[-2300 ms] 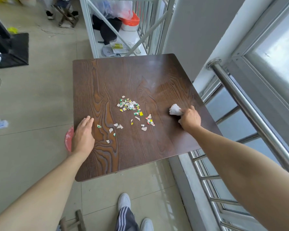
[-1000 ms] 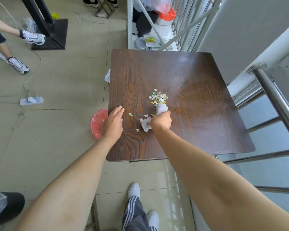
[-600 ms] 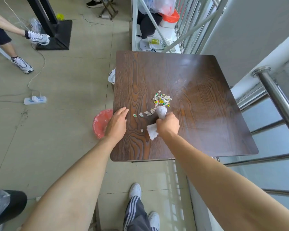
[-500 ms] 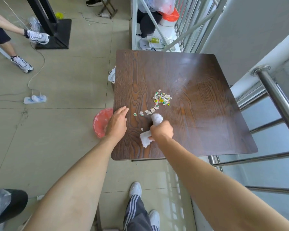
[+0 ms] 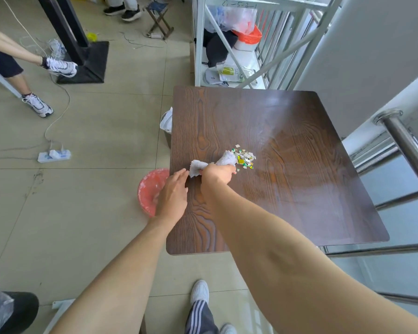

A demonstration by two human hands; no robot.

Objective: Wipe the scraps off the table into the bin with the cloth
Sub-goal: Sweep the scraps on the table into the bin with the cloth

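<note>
A dark wooden table fills the middle of the head view. A small heap of coloured paper scraps lies near its centre. My right hand is closed around a white cloth that touches the left side of the heap, and one end of the cloth sticks out toward my left hand. My left hand rests flat with fingers apart on the table's left edge. A red bin stands on the floor just below that edge, partly hidden by my left hand.
A steel railing runs along the table's right side. A white metal rack with bags stands behind the table. A power strip and cables lie on the floor at left, near another person's legs. My shoes are below.
My right hand with the cloth has moved from near the front left part of the table up to the left side of the scrap heap. The loose scraps beside the heap are gone from view.
</note>
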